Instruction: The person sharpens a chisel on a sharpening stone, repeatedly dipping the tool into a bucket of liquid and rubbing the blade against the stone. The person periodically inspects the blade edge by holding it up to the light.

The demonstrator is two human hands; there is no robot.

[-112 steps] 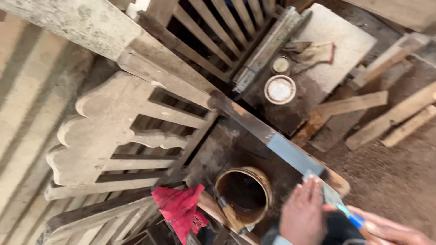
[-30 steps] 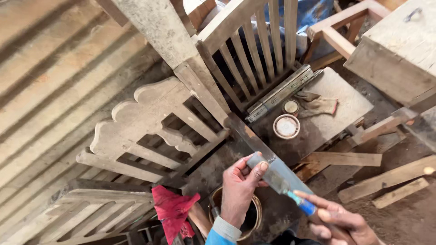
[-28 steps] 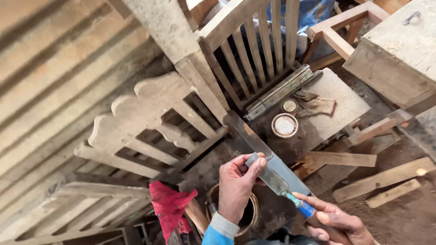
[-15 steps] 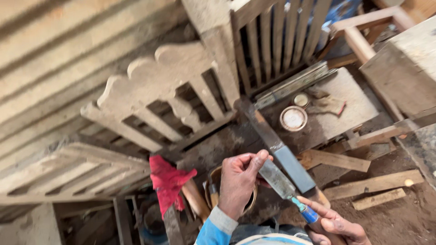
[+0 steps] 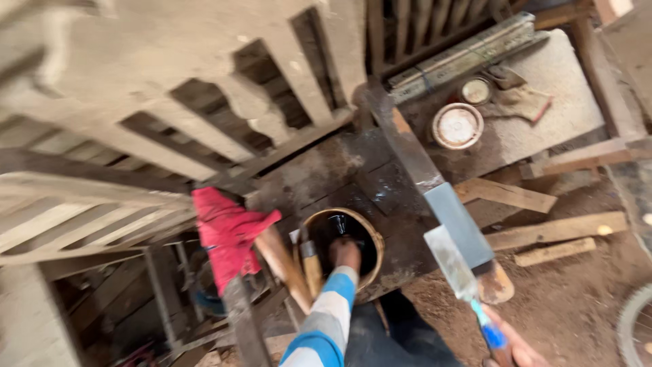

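My left hand, in a blue and white striped sleeve, reaches down into a round brown-rimmed can with a dark inside. Its fingers are hidden in the can. At the bottom edge my right hand grips the blue handle of a scraper, whose wide metal blade points up and left. The blade lies beside a long flat bar with a grey end that rests on the dark, stained work surface.
A red cloth drapes over a wooden handle left of the can. Two round lids and a rag lie on a slab at upper right. Carved wooden furniture frames stand on the left. Wood offcuts lie on the dirt floor.
My left hand has let go of the scraper blade and dropped into the can. The view has swung down and closer, and the scraper stays in my right hand.
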